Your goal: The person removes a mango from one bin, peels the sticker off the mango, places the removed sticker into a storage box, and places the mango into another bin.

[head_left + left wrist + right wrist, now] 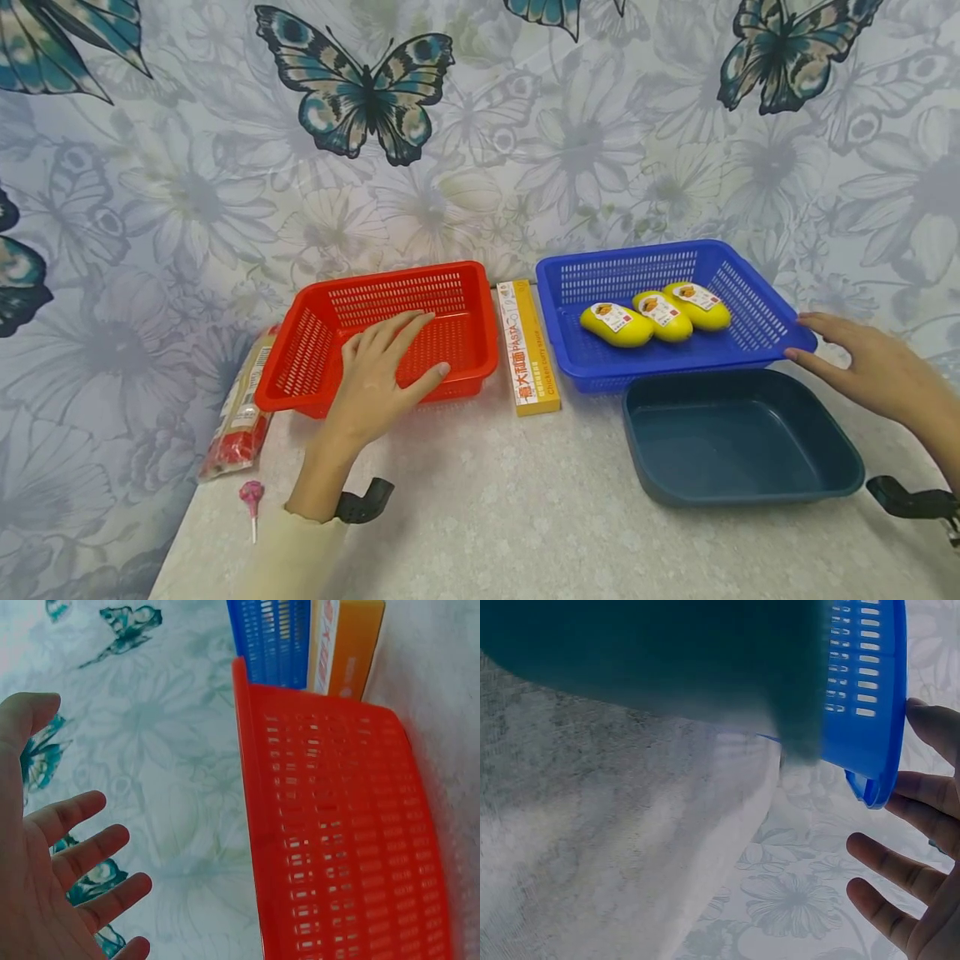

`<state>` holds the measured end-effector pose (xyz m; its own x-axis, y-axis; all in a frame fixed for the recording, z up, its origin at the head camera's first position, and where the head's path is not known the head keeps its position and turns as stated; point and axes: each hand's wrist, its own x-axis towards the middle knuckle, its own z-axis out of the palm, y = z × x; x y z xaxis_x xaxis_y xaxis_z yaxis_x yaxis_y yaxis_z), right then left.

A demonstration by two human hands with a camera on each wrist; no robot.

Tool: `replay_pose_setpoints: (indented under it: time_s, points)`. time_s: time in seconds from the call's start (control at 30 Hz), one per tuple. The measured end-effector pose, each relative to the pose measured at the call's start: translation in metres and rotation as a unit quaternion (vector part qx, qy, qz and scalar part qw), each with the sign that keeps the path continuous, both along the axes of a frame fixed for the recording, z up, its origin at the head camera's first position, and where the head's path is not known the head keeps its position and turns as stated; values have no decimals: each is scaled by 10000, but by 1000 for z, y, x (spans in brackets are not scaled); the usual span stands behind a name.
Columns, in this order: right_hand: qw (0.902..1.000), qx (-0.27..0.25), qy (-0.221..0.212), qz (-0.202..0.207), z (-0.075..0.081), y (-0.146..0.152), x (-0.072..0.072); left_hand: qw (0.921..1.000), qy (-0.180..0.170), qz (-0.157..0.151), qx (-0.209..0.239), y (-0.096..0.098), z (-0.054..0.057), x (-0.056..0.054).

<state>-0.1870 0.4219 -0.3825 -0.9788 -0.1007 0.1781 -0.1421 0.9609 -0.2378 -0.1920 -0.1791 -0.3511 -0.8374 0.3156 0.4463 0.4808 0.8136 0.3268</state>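
My left hand (375, 379) hovers over the front of a red perforated basket (489, 333), fingers spread and holding nothing. In the left wrist view, that hand (56, 855) is apart from the red basket's rim. At the far right, my right hand (873, 362) touches the corner of a blue perforated basket (615, 383) with thumb and fingertips. The right wrist view shows its fingers (889, 859) mostly straight, thumb and index at the blue rim. Inside the blue basket lie three yellow mangoes (618, 327) with white labels.
A yellow-and-white pasta box (527, 346) lies between the baskets. A dark teal tub (742, 496) stands before the blue one. Left of the red basket are a red-ended packaged bag (236, 433) and a pink lollipop (251, 493). Butterfly-patterned cloth (480, 183) covers the back.
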Motion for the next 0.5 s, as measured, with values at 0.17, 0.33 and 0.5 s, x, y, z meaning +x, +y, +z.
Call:
replay_pose_setpoints:
  time_s: [0.17, 0.33, 0.5]
  points:
    - [10000, -55, 27, 10, -3, 0, 1, 9999, -17, -151, 71, 16, -2, -7]
    - [9998, -80, 188, 71, -6, -1, 2, 9997, -78, -224, 99, 28, -6, -12]
    - [9989, -119, 364, 257, -9, -5, 2, 9993, -103, -338, 147, 42, -5, -16]
